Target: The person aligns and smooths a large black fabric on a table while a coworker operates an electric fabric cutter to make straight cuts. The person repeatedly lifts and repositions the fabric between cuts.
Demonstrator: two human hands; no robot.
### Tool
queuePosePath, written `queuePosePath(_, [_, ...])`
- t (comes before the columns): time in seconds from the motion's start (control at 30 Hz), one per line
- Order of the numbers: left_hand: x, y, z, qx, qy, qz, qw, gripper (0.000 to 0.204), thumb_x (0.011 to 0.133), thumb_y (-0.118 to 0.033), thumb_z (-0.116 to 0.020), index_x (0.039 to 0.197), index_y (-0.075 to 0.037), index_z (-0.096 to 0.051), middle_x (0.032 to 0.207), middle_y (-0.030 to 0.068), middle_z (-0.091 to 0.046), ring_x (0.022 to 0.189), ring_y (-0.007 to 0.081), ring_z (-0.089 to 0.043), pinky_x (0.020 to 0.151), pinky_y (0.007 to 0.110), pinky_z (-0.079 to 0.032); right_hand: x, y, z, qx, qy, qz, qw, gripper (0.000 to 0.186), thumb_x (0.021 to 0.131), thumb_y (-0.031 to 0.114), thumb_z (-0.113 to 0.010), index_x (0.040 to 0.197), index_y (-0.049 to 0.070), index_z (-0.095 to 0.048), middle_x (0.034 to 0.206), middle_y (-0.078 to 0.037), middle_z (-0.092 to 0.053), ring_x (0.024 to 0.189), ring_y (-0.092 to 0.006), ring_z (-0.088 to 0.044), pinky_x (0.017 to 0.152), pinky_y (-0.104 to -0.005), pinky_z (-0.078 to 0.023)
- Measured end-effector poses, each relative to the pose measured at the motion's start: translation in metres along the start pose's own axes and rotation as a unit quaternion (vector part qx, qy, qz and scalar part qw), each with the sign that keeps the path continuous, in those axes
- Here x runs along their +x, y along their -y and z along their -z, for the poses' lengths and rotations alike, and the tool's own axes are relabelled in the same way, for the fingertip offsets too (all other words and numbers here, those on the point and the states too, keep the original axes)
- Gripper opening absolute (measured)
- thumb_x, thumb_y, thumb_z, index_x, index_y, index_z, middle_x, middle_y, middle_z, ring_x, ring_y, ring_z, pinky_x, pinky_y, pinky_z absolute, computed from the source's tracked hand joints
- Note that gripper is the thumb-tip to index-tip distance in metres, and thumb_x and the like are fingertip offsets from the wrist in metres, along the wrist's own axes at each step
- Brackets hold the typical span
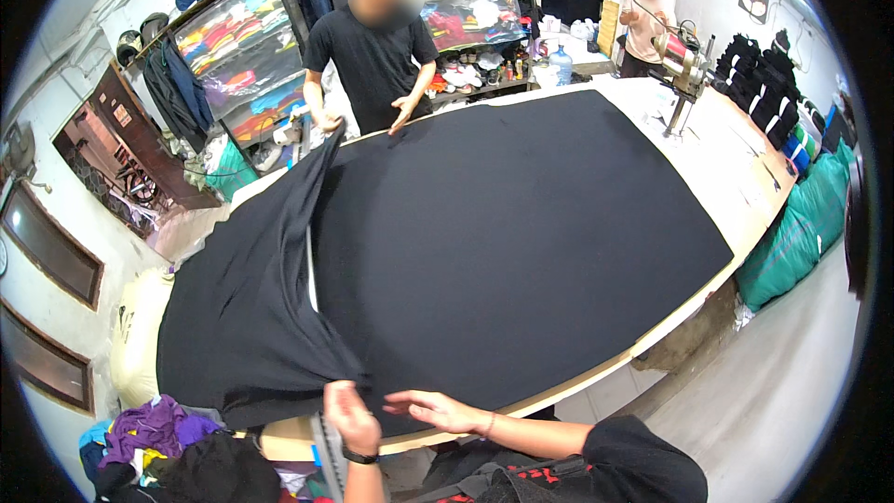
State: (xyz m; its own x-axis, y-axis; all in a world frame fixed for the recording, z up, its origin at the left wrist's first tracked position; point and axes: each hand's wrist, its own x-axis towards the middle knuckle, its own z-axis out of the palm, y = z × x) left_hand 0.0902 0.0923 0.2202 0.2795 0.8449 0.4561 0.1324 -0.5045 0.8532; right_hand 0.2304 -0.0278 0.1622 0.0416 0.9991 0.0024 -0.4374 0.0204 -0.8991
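A broad sheet of black fabric (521, 242) covers most of the long table. On the left, a loose upper layer of black fabric (242, 307) lies in folds, with a thin pale strip (312, 270) showing along its edge. My left hand (352, 419), dark band on its wrist, is closed on the near corner of that loose layer. My right hand (433, 410) is just right of it, fingers stretched out over the near edge of the sheet, holding nothing. Across the table, a co-worker's hand (326, 121) grips the layer's far end; their other hand (402, 115) is open.
A cutting machine on a stand (684, 74) is at the table's far right. Green sacks (796, 237) stand beyond the right edge. Piled coloured cloth (154, 433) is at the near left, by a cream sack (140, 335). Another person (643, 23) stands at the back.
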Motion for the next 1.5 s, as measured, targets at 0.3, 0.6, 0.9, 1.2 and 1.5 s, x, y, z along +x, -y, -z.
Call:
queuePosePath(0.3, [-0.105,-0.081,-0.159,-0.387,0.001,0.386,0.837,0.069,0.104,-0.064,-0.055,0.147,-0.010,-0.059,0.144,0.0097,-0.064,0.127,0.0318,-0.063,0.107,0.050,-0.052,-0.152,0.129,0.160,-0.188,-0.345,0.205,0.896,0.042,0.107,0.021,-0.067,0.131,-0.013,-0.063,0.127,-0.008,-0.073,0.120,-0.0214,-0.067,0.111,-0.0367,-0.047])
queuePosePath(0.6, [-0.065,0.162,0.025,-0.342,-0.273,0.515,0.737,0.053,0.106,-0.048,-0.059,0.141,-0.008,-0.061,0.143,0.0087,-0.067,0.128,0.0296,-0.064,0.112,0.049,-0.051,-0.211,0.048,0.256,0.072,-0.514,-0.059,0.853,0.044,0.102,0.024,-0.075,0.131,-0.007,-0.066,0.127,-0.011,-0.072,0.114,-0.0204,-0.067,0.102,-0.0362,-0.052])
queuePosePath(0.9, [0.021,0.227,0.076,-0.279,-0.221,0.483,0.800,0.071,0.107,-0.061,-0.052,0.147,-0.003,-0.056,0.150,0.0118,-0.060,0.130,0.0331,-0.061,0.111,0.053,-0.050,-0.192,0.070,0.247,0.102,-0.481,0.036,0.870,0.050,0.098,0.021,-0.078,0.138,-0.005,-0.062,0.133,-0.013,-0.070,0.120,-0.0247,-0.066,0.107,-0.0418,-0.051])
queuePosePath(1.2, [0.005,0.033,-0.003,0.115,0.103,0.143,0.978,0.044,0.108,-0.032,-0.065,0.099,0.011,-0.068,0.099,0.0141,-0.074,0.086,0.0177,-0.066,0.076,0.037,-0.053,-0.166,0.025,0.210,0.097,-0.578,-0.060,0.808,0.057,0.095,0.026,-0.080,0.134,-0.008,-0.056,0.128,-0.017,-0.071,0.112,-0.0294,-0.071,0.098,-0.0440,-0.056])
queuePosePath(1.5, [0.003,0.035,0.015,0.019,-0.074,0.230,0.970,0.038,0.104,-0.031,-0.072,0.095,0.003,-0.060,0.107,0.0127,-0.069,0.099,0.0178,-0.063,0.086,0.037,-0.053,-0.159,0.030,0.208,0.032,-0.612,-0.047,0.789,0.076,0.099,0.048,-0.075,0.143,-0.008,-0.049,0.141,-0.019,-0.062,0.132,-0.0276,-0.057,0.114,-0.0381,-0.044])
